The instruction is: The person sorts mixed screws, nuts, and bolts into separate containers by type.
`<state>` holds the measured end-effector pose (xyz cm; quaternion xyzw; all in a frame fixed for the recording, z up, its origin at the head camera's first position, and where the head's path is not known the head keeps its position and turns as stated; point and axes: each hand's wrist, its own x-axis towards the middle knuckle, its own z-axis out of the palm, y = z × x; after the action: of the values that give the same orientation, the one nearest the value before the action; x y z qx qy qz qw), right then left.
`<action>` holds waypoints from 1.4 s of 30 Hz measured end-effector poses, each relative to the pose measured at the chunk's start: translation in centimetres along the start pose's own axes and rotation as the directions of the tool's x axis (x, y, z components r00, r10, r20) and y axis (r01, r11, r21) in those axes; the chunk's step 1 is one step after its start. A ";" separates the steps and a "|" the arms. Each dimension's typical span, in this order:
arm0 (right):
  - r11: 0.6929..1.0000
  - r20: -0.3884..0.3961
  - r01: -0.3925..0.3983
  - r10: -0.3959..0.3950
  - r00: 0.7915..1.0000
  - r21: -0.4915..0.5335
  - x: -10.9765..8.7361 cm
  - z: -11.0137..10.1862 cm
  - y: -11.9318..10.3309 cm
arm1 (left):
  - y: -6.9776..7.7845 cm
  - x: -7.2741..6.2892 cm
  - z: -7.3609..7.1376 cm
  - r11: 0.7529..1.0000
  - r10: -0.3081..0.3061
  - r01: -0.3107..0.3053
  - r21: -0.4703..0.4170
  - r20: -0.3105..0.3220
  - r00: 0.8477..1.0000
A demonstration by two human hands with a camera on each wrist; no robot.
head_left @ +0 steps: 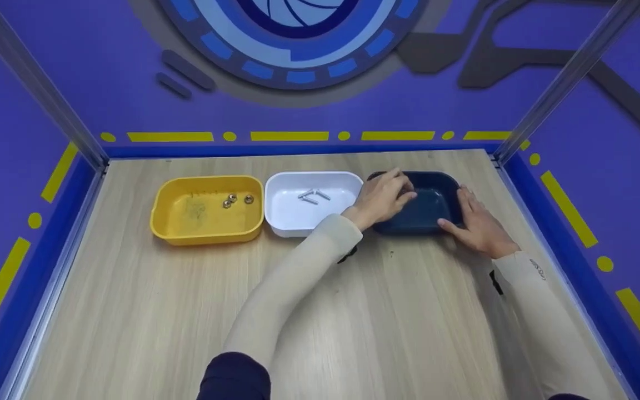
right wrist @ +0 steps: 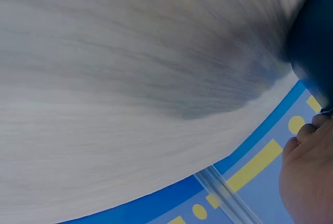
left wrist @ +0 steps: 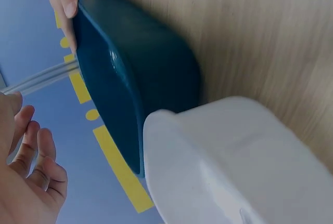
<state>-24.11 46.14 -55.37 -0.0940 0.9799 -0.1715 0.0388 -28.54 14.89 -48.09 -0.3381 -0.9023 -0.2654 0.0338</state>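
A dark blue bin (head_left: 424, 229) stands at the right of a row of three. My left hand (head_left: 382, 197) is over its left part, fingers loosely bent. In the left wrist view that hand (left wrist: 36, 174) shows nothing between thumb and fingers. With my right hand (head_left: 478, 225) I hold the bin's right end, the thumb at the front rim; the right wrist view shows only part of this hand (right wrist: 308, 172). The white bin (head_left: 292, 230), beneath my left wrist, contains three screws (head_left: 310, 200). Three metal nuts (head_left: 227, 204) lie in the yellow bin (head_left: 203, 240).
A tiny metal piece (head_left: 391, 254) lies on the wooden table (head_left: 353, 328) in front of the dark bin. Blue-purple panels (head_left: 103, 100) with metal corner posts (head_left: 567, 83) enclose the back and sides. The white and yellow bins stand side by side.
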 end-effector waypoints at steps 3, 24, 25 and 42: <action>1.000 0.006 0.000 0.000 1.000 -0.006 -0.1 0.0 0.2 | 0.0 -0.8 0.8 1.000 0.015 -0.015 -0.023 -0.003 1.000; 1.000 0.018 -0.024 0.024 1.000 -0.009 -0.2 0.0 -0.1 | -0.4 -6.8 5.3 0.985 0.001 0.002 -0.170 0.019 1.000; 1.000 0.018 -0.024 0.024 1.000 -0.009 -0.2 -0.1 -0.1 | -0.4 -7.0 5.5 0.988 0.010 -0.005 -0.157 0.029 1.000; 0.999 -0.002 0.015 -0.015 1.000 0.032 -0.2 0.1 0.2 | -2.0 -9.4 8.5 0.996 0.070 -0.065 -0.069 0.074 0.995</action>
<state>-23.95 46.32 -55.52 -0.1008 0.9764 -0.1873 0.0384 -21.56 12.32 -58.52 -0.3791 -0.8817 -0.2807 -0.0032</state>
